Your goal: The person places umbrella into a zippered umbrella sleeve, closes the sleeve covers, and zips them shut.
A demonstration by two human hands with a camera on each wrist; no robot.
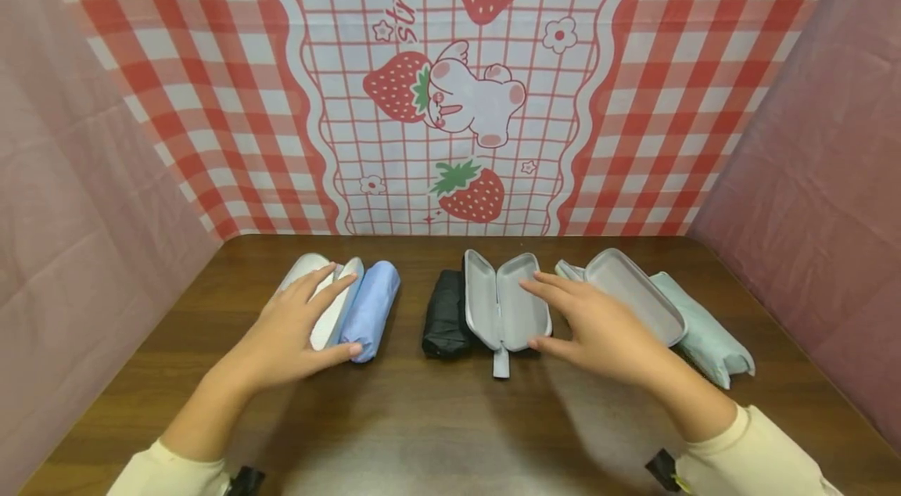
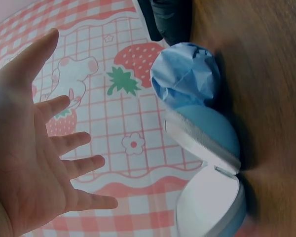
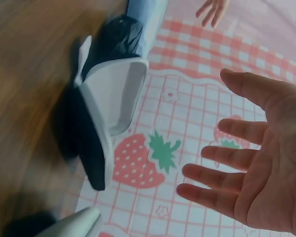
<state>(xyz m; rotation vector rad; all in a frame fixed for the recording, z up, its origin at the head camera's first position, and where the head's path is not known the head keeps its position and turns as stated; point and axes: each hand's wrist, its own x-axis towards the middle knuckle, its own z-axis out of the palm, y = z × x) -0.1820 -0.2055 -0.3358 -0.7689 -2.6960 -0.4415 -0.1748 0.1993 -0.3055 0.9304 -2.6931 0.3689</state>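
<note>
My left hand hovers with spread fingers over an open, white-lined blue zip case; nothing is in its grasp. Close to its thumb lies a rolled blue fabric bundle, shaped like a folded compact umbrella. In the left wrist view the palm is bare, apart from the case. My right hand, also spread and holding nothing, is between an open black case with grey lining and an open pale-green case. The hand partly hides the pale-green case.
A rolled black bundle lies left of the black case. Right of the pale-green case is a rolled mint bundle. All rest on a brown wooden table, with a strawberry-patterned cloth behind and pink cloth at both sides.
</note>
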